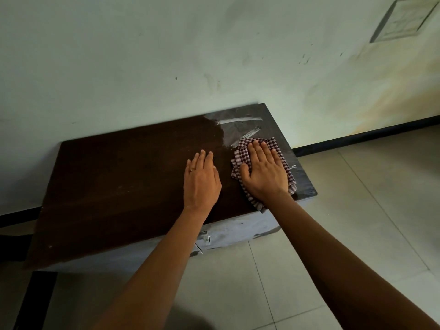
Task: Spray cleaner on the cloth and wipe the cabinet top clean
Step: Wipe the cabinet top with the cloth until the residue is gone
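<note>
The dark brown cabinet top (pixel 114 182) stands against a pale wall. A red-and-white checked cloth (pixel 242 153) lies on its right part. My right hand (pixel 264 172) presses flat on the cloth with straight fingers. My left hand (pixel 202 182), wearing a ring, rests flat on the bare top just left of the cloth. Wet shiny streaks (pixel 240 127) show on the far right corner of the top. No spray bottle is in view.
The pale stained wall (pixel 166 55) rises right behind the cabinet, with a dark skirting board (pixel 357 136) along its base. Light floor tiles (pixel 357 210) spread to the right and in front. A dark object (pixel 35 298) sits at the lower left.
</note>
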Tool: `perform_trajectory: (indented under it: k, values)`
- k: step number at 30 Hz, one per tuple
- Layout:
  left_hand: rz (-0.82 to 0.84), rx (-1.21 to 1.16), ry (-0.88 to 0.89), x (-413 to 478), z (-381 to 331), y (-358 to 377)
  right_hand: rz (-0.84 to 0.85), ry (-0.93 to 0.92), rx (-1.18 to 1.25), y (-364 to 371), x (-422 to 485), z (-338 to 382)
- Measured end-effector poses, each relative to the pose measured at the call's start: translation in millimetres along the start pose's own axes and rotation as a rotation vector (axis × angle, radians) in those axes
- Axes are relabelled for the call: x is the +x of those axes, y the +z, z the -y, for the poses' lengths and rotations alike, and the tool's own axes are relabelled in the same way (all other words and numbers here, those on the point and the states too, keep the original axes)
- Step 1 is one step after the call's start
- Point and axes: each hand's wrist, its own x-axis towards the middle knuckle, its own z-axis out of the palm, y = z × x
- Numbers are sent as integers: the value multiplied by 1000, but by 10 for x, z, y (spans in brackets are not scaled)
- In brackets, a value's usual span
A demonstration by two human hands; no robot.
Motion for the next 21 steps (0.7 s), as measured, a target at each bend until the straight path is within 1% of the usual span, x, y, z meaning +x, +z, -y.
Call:
perform_trajectory:
  k: [5, 8, 11, 15, 18, 21]
  values:
    - [21, 5, -2, 66, 1, 20, 7, -123, 2, 40, -342, -17]
    - [19, 7, -5, 113, -24, 24, 1, -140, -3, 5, -468, -184]
    - [22, 10, 4, 152, -10, 32, -21, -102, -5, -27, -417, -322]
    - [21, 9, 8, 160, -30, 44, -29, 8, -3, -44, -192, -421]
    - [21, 32, 12, 160, -32, 71, -30, 60, 6, -33, 2, -353]
    - [19, 47, 14, 171, -36, 89, -28, 63, 13, -21, 68, -272]
